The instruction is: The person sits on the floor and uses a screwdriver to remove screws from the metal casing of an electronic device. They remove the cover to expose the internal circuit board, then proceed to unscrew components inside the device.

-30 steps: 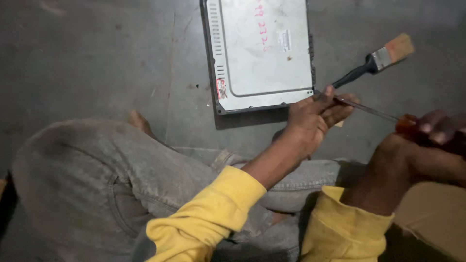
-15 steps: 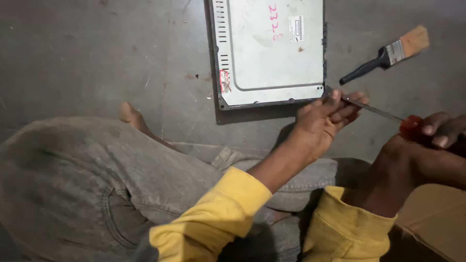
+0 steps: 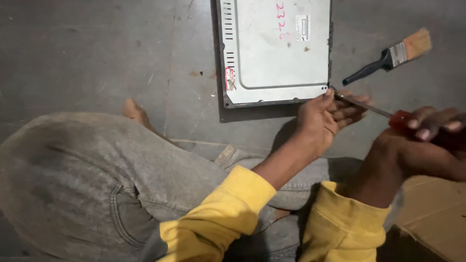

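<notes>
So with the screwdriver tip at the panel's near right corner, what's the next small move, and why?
Probably turn the screwdriver handle with the right hand while the left hand keeps the shaft steady. The tip sits at the corner of the grey metal panel, seemingly on a screw, though the screw head itself is too small to make out.

Red-handled screwdriver [image 3: 383, 112] angled; tip at metal casing [image 3: 276, 48] corner

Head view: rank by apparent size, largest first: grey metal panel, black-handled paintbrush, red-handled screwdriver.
1. Grey metal panel, flat on the floor, by far the largest though cut off at the top edge.
2 and 3. Black-handled paintbrush and red-handled screwdriver: unsure. The right hand hides most of the screwdriver's handle, and the left hand covers part of its shaft.
</notes>
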